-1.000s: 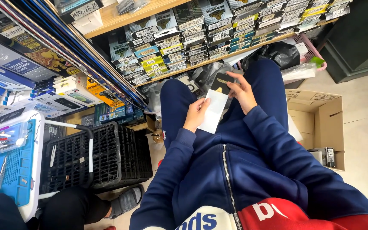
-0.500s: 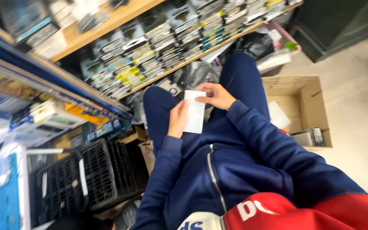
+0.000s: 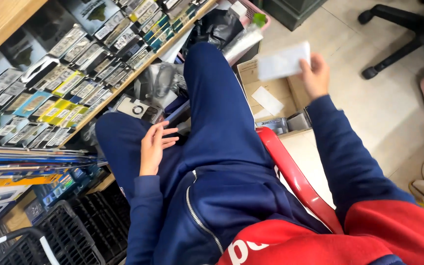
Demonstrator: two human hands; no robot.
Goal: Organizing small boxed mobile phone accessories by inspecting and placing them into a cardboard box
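The right hand point(image 3: 315, 76) pinches a flat white packet point(image 3: 284, 61) by its near edge, above the cardboard box point(image 3: 271, 93). The packet appears light, thin and bendable; grip an edge. The left hand point(image 3: 154, 146) rests empty, fingers loosely spread.

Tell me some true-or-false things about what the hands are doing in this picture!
1. The right hand holds a white flat packet. True.
2. The packet is held over the lap. False: it is out to the side, above the open cardboard box.
3. The left hand rests on the left thigh with its fingers spread. True.
4. The left hand grips the black basket. False: it holds nothing, and the basket sits apart, lower left.
5. The person sits on a red chair. True.
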